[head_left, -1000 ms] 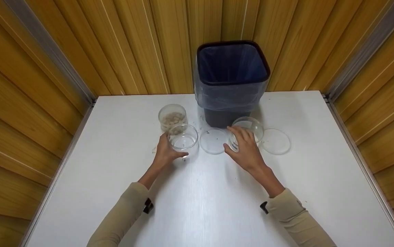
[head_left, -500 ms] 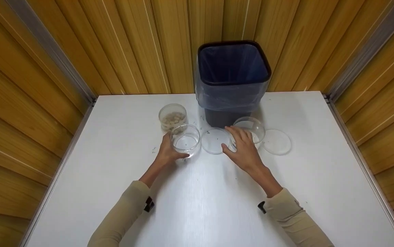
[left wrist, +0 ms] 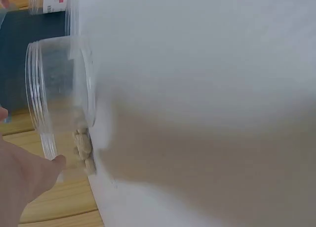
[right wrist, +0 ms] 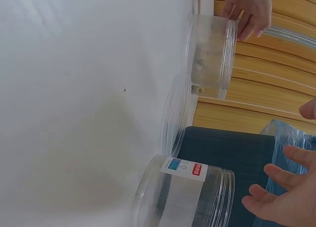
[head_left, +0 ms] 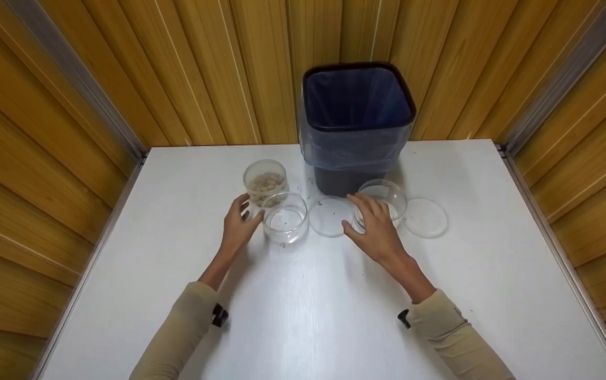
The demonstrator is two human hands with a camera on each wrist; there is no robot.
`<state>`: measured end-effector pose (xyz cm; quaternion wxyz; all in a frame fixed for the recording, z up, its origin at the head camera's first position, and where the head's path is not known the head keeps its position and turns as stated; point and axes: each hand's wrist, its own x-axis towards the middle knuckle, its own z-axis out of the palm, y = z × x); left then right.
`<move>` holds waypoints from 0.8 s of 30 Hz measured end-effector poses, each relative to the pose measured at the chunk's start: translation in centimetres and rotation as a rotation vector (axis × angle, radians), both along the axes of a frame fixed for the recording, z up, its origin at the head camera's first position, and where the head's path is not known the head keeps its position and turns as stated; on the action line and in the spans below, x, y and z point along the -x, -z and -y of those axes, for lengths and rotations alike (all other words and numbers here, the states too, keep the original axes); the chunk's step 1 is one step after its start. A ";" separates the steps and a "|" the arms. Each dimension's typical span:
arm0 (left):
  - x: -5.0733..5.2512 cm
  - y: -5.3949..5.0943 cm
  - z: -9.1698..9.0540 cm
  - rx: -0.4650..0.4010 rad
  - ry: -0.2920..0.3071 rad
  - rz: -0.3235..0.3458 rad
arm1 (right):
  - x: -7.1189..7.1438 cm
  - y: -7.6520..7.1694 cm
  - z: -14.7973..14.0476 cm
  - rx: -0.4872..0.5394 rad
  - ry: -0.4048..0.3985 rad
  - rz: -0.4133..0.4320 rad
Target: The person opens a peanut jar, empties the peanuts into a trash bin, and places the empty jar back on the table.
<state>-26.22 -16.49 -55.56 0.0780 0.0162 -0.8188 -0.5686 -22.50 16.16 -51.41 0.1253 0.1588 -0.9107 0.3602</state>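
My left hand [head_left: 240, 224] is just left of an uncovered clear plastic jar [head_left: 288, 224], fingers parted and holding nothing. In the left wrist view, the thumb of the hand [left wrist: 24, 177] shows near that jar [left wrist: 58, 84]. Behind it stands a second clear jar [head_left: 265, 179] with beige lumps in the bottom; what they are I cannot tell. Over on the right, my right hand [head_left: 379, 232] hovers by a third clear jar [head_left: 394, 194], partly hiding it. The right wrist view shows this jar's label [right wrist: 185, 169] and my relaxed fingers apart from it.
One clear round lid [head_left: 329, 224] lies flat between the two front jars, another lid [head_left: 426, 219] to the right. A dark bin [head_left: 353, 179] with a bluish liner stands behind them, near the wood-panelled wall [head_left: 202, 68]. Small dark specks dot the white table [head_left: 303, 306].
My left hand has let go of the uncovered front jar and moved off to its left. That jar had shifted slightly right earlier. The right hand has hardly moved.
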 end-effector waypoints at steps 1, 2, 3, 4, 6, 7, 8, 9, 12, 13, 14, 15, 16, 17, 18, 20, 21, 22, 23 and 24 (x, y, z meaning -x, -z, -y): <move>0.2 -0.1 0.4 0.005 -0.015 -0.013 | 0.0 0.0 0.0 0.000 -0.001 -0.002; 0.3 -0.2 0.8 0.017 -0.022 -0.025 | 0.0 -0.1 0.0 0.000 -0.001 -0.002; 0.6 -0.2 1.2 0.034 -0.025 -0.036 | 0.1 -0.1 0.0 0.001 -0.004 -0.001; 0.8 -0.2 1.6 0.049 -0.026 -0.043 | 0.1 -0.2 0.1 0.000 -0.007 0.001; 1.2 -0.1 2.3 0.081 -0.020 -0.040 | 0.1 -0.2 0.2 -0.003 -0.015 0.012; 1.5 -0.1 2.7 0.089 -0.013 -0.037 | 0.1 -0.2 0.2 -0.003 -0.020 0.016; 1.7 0.0 3.0 0.095 -0.009 -0.034 | 0.1 -0.3 0.3 -0.004 -0.024 0.020; 2.0 0.2 3.3 0.101 -0.006 -0.030 | 0.1 -0.2 0.5 -0.006 -0.027 0.023; 2.7 0.4 4.0 0.101 0.003 -0.024 | 0.1 -0.2 0.9 -0.005 -0.034 0.016; 3.0 0.5 4.1 0.097 0.003 -0.027 | 0.1 -0.2 1.1 -0.002 -0.037 0.012; 3.3 0.5 4.2 0.095 0.002 -0.027 | 0.1 -0.2 1.3 0.001 -0.040 0.005; 3.5 0.6 4.2 0.094 0.003 -0.026 | 0.2 -0.2 1.5 0.003 -0.045 -0.004; 3.7 0.6 4.2 0.089 0.004 -0.024 | 0.2 -0.2 1.7 0.006 -0.048 -0.010; 4.0 0.6 4.1 0.090 0.006 -0.019 | 0.2 -0.1 1.8 0.007 -0.049 -0.014; 4.2 0.7 4.1 0.090 0.006 -0.012 | 0.2 -0.1 2.0 0.007 -0.051 -0.018; 4.7 0.8 3.9 0.088 0.010 0.006 | 0.3 -0.1 2.3 0.005 -0.052 -0.020; 4.9 0.8 3.9 0.086 0.011 0.016 | 0.3 0.0 2.5 0.001 -0.051 -0.015; 5.0 0.9 3.8 0.081 0.010 0.026 | 0.3 0.0 2.7 -0.002 -0.048 -0.009; 5.2 1.0 3.8 0.075 0.010 0.037 | 0.3 0.0 2.9 -0.003 -0.044 -0.004; 5.3 1.0 3.8 0.061 0.008 0.044 | 0.3 0.1 3.1 -0.003 -0.041 0.002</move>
